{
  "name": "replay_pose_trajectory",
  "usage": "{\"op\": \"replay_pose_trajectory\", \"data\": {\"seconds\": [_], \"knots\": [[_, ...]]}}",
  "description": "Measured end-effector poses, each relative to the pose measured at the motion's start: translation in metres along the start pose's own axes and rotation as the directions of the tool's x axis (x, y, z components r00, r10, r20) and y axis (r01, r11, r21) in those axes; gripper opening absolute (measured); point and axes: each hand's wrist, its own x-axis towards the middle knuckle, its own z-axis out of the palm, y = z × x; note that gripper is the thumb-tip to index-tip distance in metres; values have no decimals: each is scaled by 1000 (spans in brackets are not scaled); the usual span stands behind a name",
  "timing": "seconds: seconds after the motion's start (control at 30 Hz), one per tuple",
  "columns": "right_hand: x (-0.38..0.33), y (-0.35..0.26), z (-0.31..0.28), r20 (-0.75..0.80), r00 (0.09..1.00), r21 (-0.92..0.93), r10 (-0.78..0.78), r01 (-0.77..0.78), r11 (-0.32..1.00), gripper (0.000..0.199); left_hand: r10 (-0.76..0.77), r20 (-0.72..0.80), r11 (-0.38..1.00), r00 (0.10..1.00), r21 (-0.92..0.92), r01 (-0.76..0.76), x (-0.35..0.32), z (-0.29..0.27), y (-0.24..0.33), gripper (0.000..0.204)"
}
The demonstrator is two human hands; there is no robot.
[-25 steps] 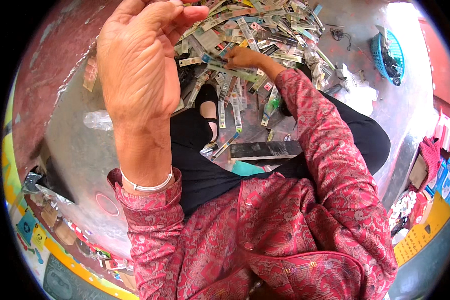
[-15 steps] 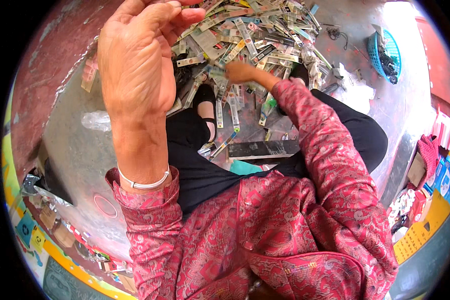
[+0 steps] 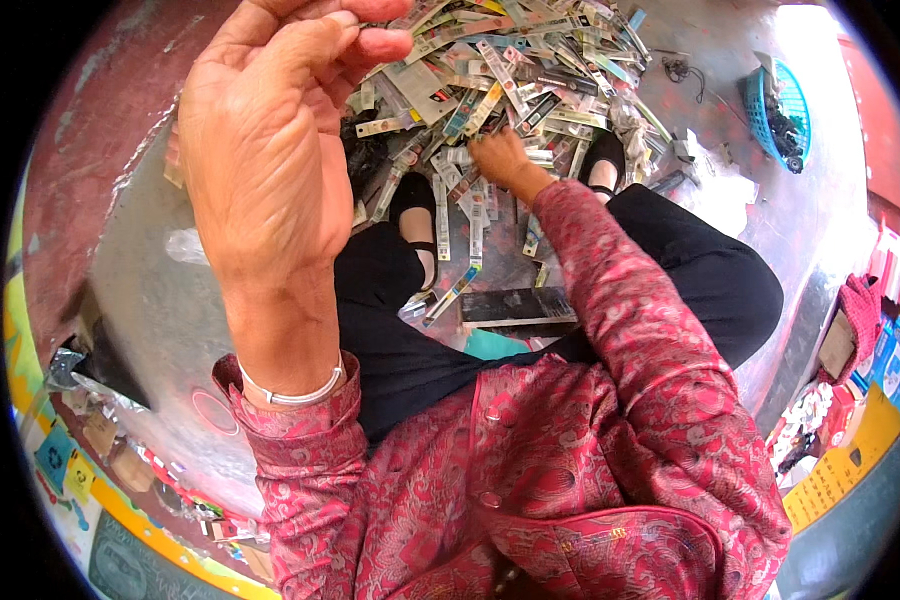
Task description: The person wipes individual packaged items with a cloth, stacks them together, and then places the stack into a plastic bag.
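My left hand [image 3: 275, 130] is raised close to the camera on the left, its fingers curled and thumb bent in toward them. The frame's top edge cuts off some fingertips, and whatever they may hold is hidden. Lower and farther off, my right hand [image 3: 502, 160] reaches down into a pile of long, narrow plastic packets [image 3: 500, 72] on the floor. Its fingers are bent in among the packets, and its back hides what they grip. One packet [image 3: 475, 225] lies just below that hand, between my feet.
A dark flat block [image 3: 518, 305] lies between my legs. My black shoes [image 3: 413, 195] flank the pile's near edge. A blue basket [image 3: 785, 115] with black items stands at the right, near crumpled clear plastic [image 3: 720, 190] and a tangle of dark wire [image 3: 680, 72].
My right hand has shifted slightly right and lower at the pile's near edge. A green-tinted packet near my right foot has moved away. My left hand stays raised, a little farther left.
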Motion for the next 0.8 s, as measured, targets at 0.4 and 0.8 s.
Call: {"op": "replay_pose_trajectory", "data": {"seconds": [0.4,0.8], "knots": [[11,39,-42,322,894,946,311,-320,-57,38,-18,-106,1000,994,-2,18,-8,31,8,23],[-26,-19,53,-157,974,-101,163,-180,978,18,21,-103,1000,994,11,-20,-8,26,4,23]]}}
